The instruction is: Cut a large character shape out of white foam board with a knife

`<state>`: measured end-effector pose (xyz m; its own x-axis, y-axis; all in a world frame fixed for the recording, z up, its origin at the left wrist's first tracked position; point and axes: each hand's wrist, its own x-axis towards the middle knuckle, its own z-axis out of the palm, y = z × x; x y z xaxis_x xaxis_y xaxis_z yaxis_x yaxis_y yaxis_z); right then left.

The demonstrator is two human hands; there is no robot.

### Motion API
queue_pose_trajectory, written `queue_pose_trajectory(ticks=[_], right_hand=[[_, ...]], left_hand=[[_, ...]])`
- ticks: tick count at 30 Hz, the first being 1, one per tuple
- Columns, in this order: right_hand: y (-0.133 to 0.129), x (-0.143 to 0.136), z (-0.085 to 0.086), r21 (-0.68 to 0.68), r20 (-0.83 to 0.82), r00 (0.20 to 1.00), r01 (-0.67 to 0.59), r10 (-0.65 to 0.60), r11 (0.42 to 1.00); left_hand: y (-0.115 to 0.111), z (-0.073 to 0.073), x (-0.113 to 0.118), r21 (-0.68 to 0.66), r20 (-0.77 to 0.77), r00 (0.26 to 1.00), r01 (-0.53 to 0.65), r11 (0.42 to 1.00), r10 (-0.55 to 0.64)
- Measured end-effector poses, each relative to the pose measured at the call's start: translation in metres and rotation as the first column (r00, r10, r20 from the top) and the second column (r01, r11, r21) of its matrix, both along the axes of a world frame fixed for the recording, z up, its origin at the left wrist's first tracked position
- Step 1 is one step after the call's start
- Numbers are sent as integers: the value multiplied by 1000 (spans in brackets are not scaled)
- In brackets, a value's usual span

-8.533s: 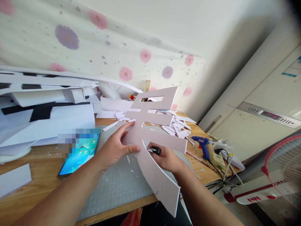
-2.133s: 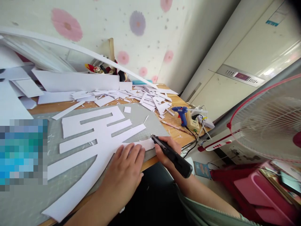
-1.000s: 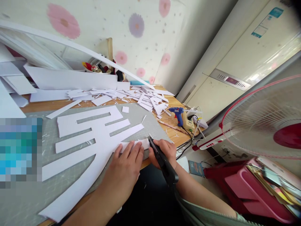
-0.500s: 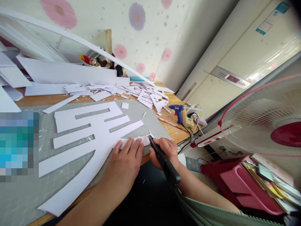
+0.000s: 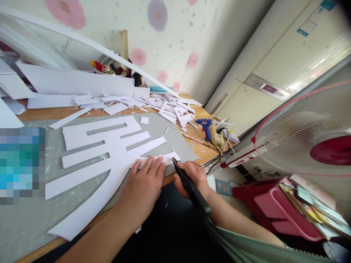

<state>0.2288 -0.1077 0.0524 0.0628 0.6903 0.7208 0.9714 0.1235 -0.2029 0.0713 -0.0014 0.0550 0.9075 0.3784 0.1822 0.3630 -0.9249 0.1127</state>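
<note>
A large white foam-board cutout [image 5: 115,155] with several arms and slots lies on the grey cutting mat [image 5: 30,226]. My left hand [image 5: 144,186] presses down on its lower right arm, palm down with fingers stretched out. The tip of that arm pokes out beyond my fingertips. In my right hand [image 5: 193,175] is a black utility knife [image 5: 194,193], its front end at the board near the tip. The fingers are wrapped round the handle. I cannot make out the blade clearly. A small white square [image 5: 144,119] lies on the mat behind the cutout.
White offcuts [image 5: 170,109] are heaped along the back of the wooden table [image 5: 44,114]. A blue glue gun [image 5: 205,126] with a cord stands at the right end. A fan [image 5: 298,138] and a pink bin [image 5: 285,213] are at the right. A long white strip [image 5: 90,44] leans across the back.
The knife end has shifted slightly along the lower right arm, and a bit more of the arm's tip shows. My left hand stays pressed on the board. The whole view has tilted slightly.
</note>
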Motion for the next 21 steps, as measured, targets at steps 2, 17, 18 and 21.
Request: queue_pose_trajectory(ticks=[2,17,18,21], right_hand=[[-3,0,1,1,-3,1000,-20,20,1000],[-18,-8,-12,20,19,999,-31,30,999],[-18,-8,-13,26,20,999,-25,25,999],[-17,-9,-15,41,24,1000,-18,17,999]], left_hand=[[0,-1,0,-1,-2,1000,6,1000,-6],[4,-12,-2,80,84,995,44,996,-50],[4,-11,-2,70,81,995,46,997,-51],[4,-9,-1,27,60,997,41,999,-43]])
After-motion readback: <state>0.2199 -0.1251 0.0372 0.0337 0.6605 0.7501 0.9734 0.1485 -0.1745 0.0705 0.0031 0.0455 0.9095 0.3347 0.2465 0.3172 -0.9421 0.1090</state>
